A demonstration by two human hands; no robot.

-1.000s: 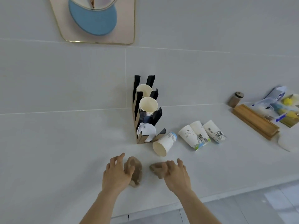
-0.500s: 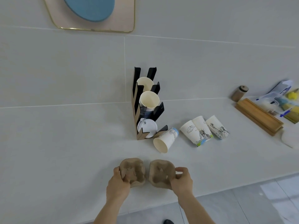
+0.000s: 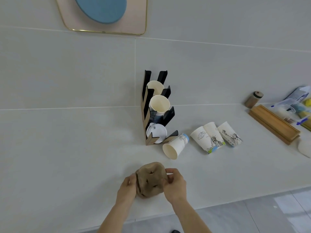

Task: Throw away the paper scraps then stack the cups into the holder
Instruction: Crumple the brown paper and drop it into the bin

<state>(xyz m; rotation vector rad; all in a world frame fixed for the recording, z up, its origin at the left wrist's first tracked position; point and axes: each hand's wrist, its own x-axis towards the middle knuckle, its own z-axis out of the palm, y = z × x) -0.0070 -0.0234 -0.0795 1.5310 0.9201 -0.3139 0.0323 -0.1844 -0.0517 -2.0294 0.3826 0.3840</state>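
Two brown pulp paper scraps (image 3: pixel 150 179) are pressed together, one over the other, just above the white counter's near edge. My left hand (image 3: pixel 126 189) grips them from the left and my right hand (image 3: pixel 175 185) from the right. Behind them stands the black and brown cup holder (image 3: pixel 146 115), with paper cups in its upper slots and white lids (image 3: pixel 156 132) in the lowest. A white paper cup (image 3: pixel 175 146) lies on its side by the holder's foot. Three printed cups (image 3: pixel 216 136) lie side by side further right.
A wooden tray (image 3: pixel 274 124) and a small wooden jar (image 3: pixel 253 99) sit at the far right, with plastic packets (image 3: pixel 296 105) behind. A white object (image 3: pixel 304 147) lies at the right edge. The counter's front edge (image 3: pixel 235 201) drops to a grey floor.
Both hands lifted the two brown scraps from the counter, held them side by side, then brought them together into one stack. The view tilted slightly.
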